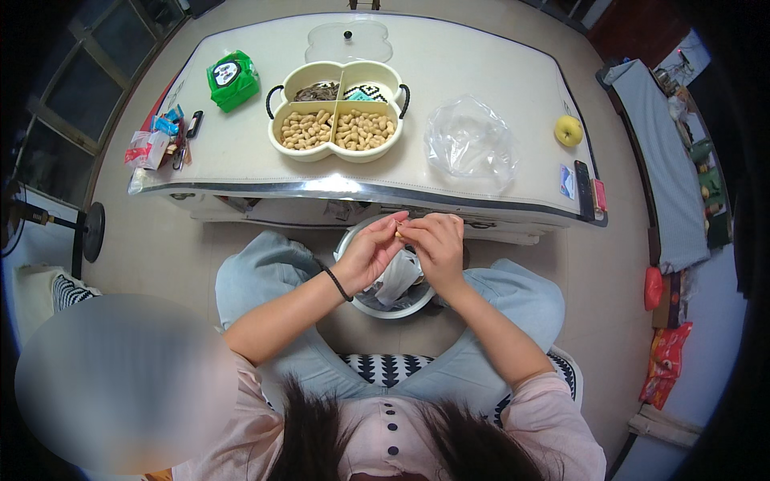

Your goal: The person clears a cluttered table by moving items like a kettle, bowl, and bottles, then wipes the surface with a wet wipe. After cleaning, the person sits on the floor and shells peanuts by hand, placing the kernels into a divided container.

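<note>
My left hand (372, 248) and my right hand (434, 251) meet at the fingertips, pinching a small, pale tan piece, perhaps a peanut (398, 233), over a round waste bin (389, 314). White crumpled material (394, 281) lies inside the bin. Beyond my hands, a cream four-part snack tray (332, 155) with black handles stands on the table. Unshelled peanuts (364, 130) fill both near compartments; dark seeds (317, 92) lie in the far left one. The far right compartment holds a small turquoise item (361, 96).
A clear plastic bag (472, 143) lies right of the tray; its clear lid (349, 43) lies behind. A green package (233, 80) and small wrapped items (157, 141) are at left. A yellow apple (568, 131) and black remote control (583, 189) sit right. The table's near edge (337, 190) is beyond my hands.
</note>
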Demonstrator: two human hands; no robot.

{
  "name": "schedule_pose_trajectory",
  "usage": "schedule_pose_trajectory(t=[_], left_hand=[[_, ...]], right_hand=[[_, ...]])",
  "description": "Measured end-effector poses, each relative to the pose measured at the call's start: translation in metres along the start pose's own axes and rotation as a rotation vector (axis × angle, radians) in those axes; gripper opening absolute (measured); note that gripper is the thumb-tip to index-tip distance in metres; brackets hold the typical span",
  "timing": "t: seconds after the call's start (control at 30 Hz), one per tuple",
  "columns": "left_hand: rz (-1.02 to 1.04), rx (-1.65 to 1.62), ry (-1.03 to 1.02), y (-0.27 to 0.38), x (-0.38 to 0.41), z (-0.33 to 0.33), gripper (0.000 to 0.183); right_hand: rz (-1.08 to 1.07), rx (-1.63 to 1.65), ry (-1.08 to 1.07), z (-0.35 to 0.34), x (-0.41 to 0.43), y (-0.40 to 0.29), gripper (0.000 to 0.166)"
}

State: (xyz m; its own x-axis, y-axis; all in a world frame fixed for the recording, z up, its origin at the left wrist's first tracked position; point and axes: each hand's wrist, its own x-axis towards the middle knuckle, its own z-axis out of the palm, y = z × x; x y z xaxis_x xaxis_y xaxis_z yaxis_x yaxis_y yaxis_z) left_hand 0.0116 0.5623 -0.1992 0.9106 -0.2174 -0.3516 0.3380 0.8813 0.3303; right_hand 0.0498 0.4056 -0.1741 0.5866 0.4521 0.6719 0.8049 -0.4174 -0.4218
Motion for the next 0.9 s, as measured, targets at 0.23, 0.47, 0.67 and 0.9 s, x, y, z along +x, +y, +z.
schedule_pose_trajectory(t=[0.23,0.47,0.67,0.9], left_hand=[[-0.019,-0.005,-0.02,0.004,0.001,-0.002,0.036],[-0.014,0.022,-0.04,0.007,0.0,0.0,0.035],[-0.037,0.0,-0.056,0.01,0.001,-0.004,0.034],[-0.099,-0.085,-0.078,0.013,-0.004,-0.006,0.034]], right_hand=[[-0.273,-0.248,-0.072,-0.006,0.004,-0.007,0.022],[-0.28,-0.218,-0.094,-0.006,0.004,-0.007,0.022],[-0.16,-0.06,-0.064,-0.003,0.005,-0.002,0.021],[-0.111,0.101,-0.047,-0.001,0.007,0.0,0.019]])
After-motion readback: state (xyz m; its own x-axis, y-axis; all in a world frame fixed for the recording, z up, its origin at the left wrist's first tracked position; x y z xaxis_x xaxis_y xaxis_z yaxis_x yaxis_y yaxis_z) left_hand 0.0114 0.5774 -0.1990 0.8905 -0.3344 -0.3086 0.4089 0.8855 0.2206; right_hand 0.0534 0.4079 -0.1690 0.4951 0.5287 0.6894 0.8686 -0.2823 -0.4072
